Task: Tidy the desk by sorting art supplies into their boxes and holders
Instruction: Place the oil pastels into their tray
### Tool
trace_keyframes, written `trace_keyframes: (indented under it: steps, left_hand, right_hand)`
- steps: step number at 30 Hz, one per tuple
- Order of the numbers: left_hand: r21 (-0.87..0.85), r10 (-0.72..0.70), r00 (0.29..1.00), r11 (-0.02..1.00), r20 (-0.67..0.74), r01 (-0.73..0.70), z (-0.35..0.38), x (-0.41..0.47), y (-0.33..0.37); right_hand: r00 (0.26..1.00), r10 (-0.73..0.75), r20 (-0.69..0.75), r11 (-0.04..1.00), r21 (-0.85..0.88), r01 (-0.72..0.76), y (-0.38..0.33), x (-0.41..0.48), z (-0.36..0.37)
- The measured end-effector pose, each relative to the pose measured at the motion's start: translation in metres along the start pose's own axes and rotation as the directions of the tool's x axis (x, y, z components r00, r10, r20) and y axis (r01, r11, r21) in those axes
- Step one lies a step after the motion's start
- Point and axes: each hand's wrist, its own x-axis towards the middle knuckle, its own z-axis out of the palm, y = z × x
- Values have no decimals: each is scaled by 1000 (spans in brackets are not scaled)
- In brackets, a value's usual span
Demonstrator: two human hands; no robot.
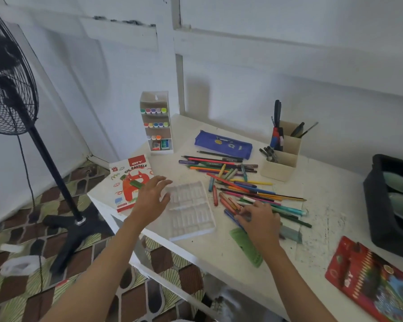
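Task at an early stage. Most of the sorting remains: a loose pile of pencils, pens and pastels [242, 182] lies across the centre of the surface [323, 228].

The clear tray [191, 210], left of the pile, appears empty. The oil pastels box [130, 182] lies beside it, at centre left. The red pencil box [370, 280] lies at lower right, contents not visible.

The marker rack [157, 124], at upper centre, is partly filled. The beige holder [282, 154] holds scissors, brushes and pens.

The left hand [153, 198] hovers over the tray's left edge, fingers spread. The right hand [258, 219] rests its fingers on the pile's near edge; whether it grips anything cannot be told.
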Motion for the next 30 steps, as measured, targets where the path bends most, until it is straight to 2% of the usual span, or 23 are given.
trace_keyframes:
  steps: [2,6,10,14,16,18,20,22,26,30]
  left_hand:
    - [86,-8,997,996,72,1,-6,9,-13]
    - [178,26,981,982,194,-62,-11,18,-36]
    - [234,125,949,952,290,-197,-8,21,-54]
    - [235,143,936,946,322,-225,-4,20,-59]
    - [202,137,943,958,304,-204,-4,17,-59]
    - [163,136,940,967,312,-194,-4,17,-59]
    - [133,120,934,976,337,-174,-3,19,-60]
    - [114,105,934,982,342,-152,-1,21,-63]
    - [97,100,933,985,347,-142,1,21,-64]
    - [92,93,926,987,367,-135,0,21,-63]
  right_hand:
    - [997,73,20,989,-129,-70,-11,1,0]
    - [986,163,28,968,-201,-154,-24,1,9]
    - [975,220,-18,961,-170,-220,-30,-1,20]
    - [983,180,-29,975,-124,-182,-36,-2,29]
    - [989,117,-87,993,-23,-120,-43,-2,34]
    - [989,51,-142,976,217,-19,-53,-2,36]
    - [989,52,-138,886,464,19,-66,-1,35]
    - [987,88,-132,798,603,10,-78,3,34]
    - [991,136,-20,626,776,-70,-106,12,34]
    - [997,76,19,596,801,-61,-132,21,36]
